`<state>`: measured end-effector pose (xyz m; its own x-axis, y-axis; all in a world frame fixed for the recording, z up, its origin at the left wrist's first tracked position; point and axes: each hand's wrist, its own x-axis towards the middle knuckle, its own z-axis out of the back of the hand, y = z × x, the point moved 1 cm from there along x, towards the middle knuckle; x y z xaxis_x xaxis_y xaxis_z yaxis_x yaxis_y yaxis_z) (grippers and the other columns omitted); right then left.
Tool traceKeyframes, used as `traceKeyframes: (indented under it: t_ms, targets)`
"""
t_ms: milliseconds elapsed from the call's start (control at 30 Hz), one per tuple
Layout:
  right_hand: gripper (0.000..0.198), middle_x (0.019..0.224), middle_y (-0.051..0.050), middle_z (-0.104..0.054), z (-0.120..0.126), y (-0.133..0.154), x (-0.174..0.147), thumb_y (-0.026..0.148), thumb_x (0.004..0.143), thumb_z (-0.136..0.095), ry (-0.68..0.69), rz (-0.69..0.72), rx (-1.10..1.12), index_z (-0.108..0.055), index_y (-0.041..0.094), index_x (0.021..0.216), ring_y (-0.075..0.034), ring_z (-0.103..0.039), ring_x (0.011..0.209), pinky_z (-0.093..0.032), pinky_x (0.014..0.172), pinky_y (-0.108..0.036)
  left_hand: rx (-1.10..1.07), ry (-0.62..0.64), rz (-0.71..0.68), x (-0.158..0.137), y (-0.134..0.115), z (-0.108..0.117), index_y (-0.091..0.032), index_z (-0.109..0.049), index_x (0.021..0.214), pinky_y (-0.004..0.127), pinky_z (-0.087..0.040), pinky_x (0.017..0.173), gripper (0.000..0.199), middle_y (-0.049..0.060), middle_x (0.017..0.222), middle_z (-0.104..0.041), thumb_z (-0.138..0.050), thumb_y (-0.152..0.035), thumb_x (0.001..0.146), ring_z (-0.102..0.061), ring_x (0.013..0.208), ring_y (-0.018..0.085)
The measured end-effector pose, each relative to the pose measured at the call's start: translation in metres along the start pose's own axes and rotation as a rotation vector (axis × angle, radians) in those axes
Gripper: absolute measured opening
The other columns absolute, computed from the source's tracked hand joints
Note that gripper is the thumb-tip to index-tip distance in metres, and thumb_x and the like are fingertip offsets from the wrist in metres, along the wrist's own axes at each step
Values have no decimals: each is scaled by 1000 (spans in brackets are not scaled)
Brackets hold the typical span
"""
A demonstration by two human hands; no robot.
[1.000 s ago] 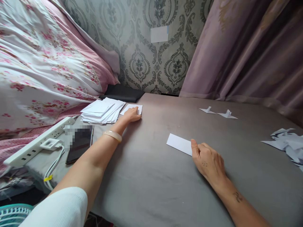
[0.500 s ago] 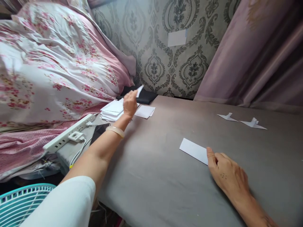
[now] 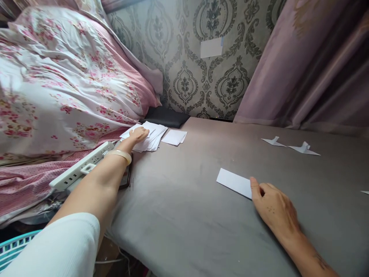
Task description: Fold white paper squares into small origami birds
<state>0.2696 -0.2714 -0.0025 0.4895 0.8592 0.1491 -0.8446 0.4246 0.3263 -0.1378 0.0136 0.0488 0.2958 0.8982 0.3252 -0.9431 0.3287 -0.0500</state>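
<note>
My left hand (image 3: 139,134) reaches to the far left and rests on a stack of white paper sheets (image 3: 154,134). Its fingers are bent and closed at the top sheet; their tips are partly hidden. Right beside the stack lies a smaller pile of white paper pieces (image 3: 173,137). Near the front right, my right hand (image 3: 275,206) pinches one end of a folded strip of white paper (image 3: 234,182) between thumb and fingers, the strip lying on the grey cloth surface (image 3: 184,215).
Two folded paper shapes (image 3: 273,141) lie at the back right. A black flat item (image 3: 167,116) sits behind the stack. On the left are a white power strip (image 3: 82,165), a dark phone-like object (image 3: 126,179), floral bedding (image 3: 66,77) and a turquoise basket (image 3: 17,246).
My left hand has moved left and down onto the stack; the white piece that stuck up from its fingers no longer shows. The right hand still holds the strip. The view has shifted slightly.
</note>
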Motion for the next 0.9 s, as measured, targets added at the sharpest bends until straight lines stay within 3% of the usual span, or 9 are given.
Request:
traceKeyframes:
  t_ms: [100, 200, 300, 333, 400, 500, 600, 733, 900]
  targets:
    - [21, 94, -5, -64, -6, -5, 4, 39, 87, -48, -149, 70, 91, -61, 22, 83, -20, -56, 73, -41, 62, -32, -28, -84, 113, 9, -34, 5, -14, -54, 122, 44, -52, 88, 36, 10, 122, -57, -56, -33, 92, -59, 105, 22]
    - [32, 117, -10, -62, -12, -9, 8, 27, 85, -49, -185, 324, 183, -60, 18, 113, -24, -56, 104, -45, 89, -37, -140, -59, 8, 7, -95, 3, -7, -56, 122, 45, -44, 98, 34, 15, 125, -59, -48, -24, 94, -58, 102, 20]
    - [43, 130, -11, -58, -16, -13, 9, 21, 85, -44, -88, 412, 217, -55, 16, 126, -24, -49, 122, -39, 103, -41, -296, 109, -248, -17, -172, 1, -17, -66, 109, 25, -49, 82, 24, 3, 103, -71, -53, -22, 89, -63, 84, 13]
    - [44, 132, -11, -58, -17, -13, 9, 20, 86, -42, -50, 401, 208, -54, 17, 128, -24, -48, 125, -38, 104, -42, -385, 219, -441, -31, -198, 1, -17, -65, 110, 24, -50, 78, 26, 5, 102, -71, -51, -22, 90, -64, 83, 14]
    - [46, 132, -11, -58, -16, -14, 8, 19, 87, -40, 9, 360, 169, -52, 17, 132, -25, -47, 127, -39, 102, -44, -458, 314, -731, -62, -244, 2, -18, -64, 112, 25, -49, 79, 27, 6, 106, -70, -48, -25, 91, -65, 90, 17]
    - [46, 128, -11, -61, -12, -12, 3, 17, 88, -39, 11, 371, 116, -52, 16, 132, -25, -51, 122, -39, 101, -42, -326, 355, -889, -104, -289, -3, -17, -62, 113, 30, -50, 80, 26, 8, 107, -68, -48, -23, 91, -62, 97, 22]
    - [40, 114, -11, -66, -6, -8, -5, 15, 89, -39, -34, 417, 26, -57, 16, 124, -24, -57, 108, -40, 94, -39, -232, 315, -892, -128, -306, -10, -14, -62, 102, 33, -49, 83, 26, 10, 106, -65, -41, -26, 95, -59, 101, 23]
    - [28, 98, -11, -67, 2, 0, -18, 20, 89, -42, -38, 354, -80, -64, 17, 108, -25, -60, 94, -41, 81, -37, -247, 289, -874, -134, -303, -16, -16, -60, 102, 31, -48, 86, 28, 9, 103, -64, -34, -23, 98, -57, 104, 21]
    - [26, 90, -5, -69, 8, 9, -26, 22, 88, -43, 63, 200, 85, -62, 21, 106, -20, -63, 78, -40, 69, -32, -250, 239, -934, -131, -294, -23, -15, -59, 108, 34, -47, 89, 27, 11, 112, -64, -35, -18, 97, -55, 111, 22]
